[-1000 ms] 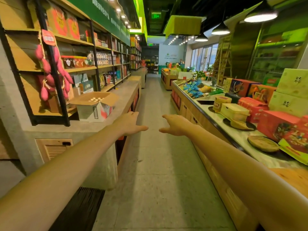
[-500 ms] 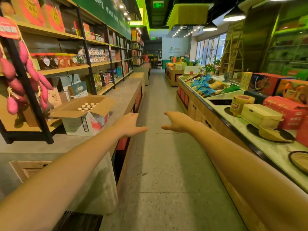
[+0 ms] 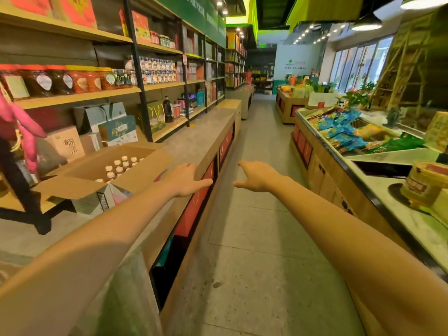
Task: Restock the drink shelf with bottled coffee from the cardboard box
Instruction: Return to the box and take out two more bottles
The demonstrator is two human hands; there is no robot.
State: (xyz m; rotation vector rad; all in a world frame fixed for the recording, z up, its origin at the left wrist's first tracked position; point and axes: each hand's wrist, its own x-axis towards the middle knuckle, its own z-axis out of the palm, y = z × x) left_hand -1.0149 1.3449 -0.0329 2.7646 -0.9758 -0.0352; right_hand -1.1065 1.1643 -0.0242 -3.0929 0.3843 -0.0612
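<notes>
**Left hand** [image 3: 184, 179]: grip apart, fingers stretched forward, holding nothing. It hangs over the front edge of the table [image 3: 201, 139], just right of the cardboard box [image 3: 72, 184].

**Right hand** [image 3: 257, 177]: grip apart likewise, thumb out, empty, held over the aisle floor [image 3: 254, 238].

**Cardboard box**: open, flaps spread, standing on the table at the foot of the shelving [image 3: 138, 93]. Inside is the bottled coffee [image 3: 118, 166], upright in rows with white caps up, only partly in view.

**Shelving**: black frame, wooden boards. Rows of small bottles [image 3: 157, 70] stand on a middle board further along. Their labels are too small to read, so which board is the drink shelf cannot be told.

**Step in hand**, by judgement: approach to the box — no bottle taken yet.

**Next move**: it calls for the left hand to swing left over the flaps, close round one bottle and lift it straight up — clear of its neighbours.
</notes>
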